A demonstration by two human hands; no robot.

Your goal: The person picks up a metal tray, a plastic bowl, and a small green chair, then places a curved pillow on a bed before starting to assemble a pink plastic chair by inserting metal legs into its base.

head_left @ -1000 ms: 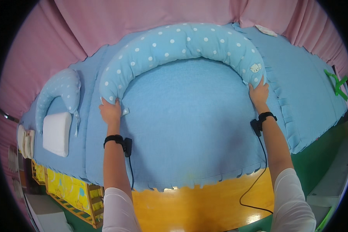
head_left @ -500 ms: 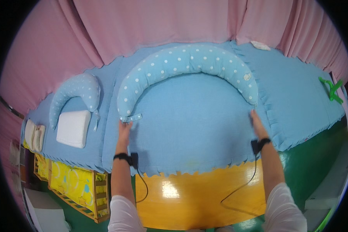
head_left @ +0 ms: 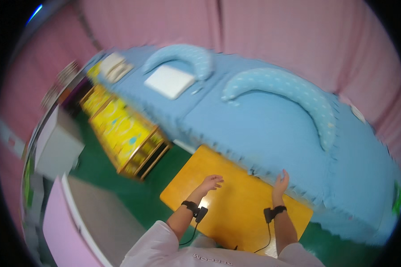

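Both hands have let go of the dotted crescent pillow [head_left: 294, 95]: left hand [head_left: 210, 182] and right hand [head_left: 281, 181] hover empty, fingers loosely spread, over the orange floor panel [head_left: 236, 204]. That pillow rests at one o'clock on the blue mat [head_left: 263, 138].

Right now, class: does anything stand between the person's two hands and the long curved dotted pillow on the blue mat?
Nothing visible does. Left hand and right hand hover empty over the orange board; only bare blue mat lies before the dotted pillow.
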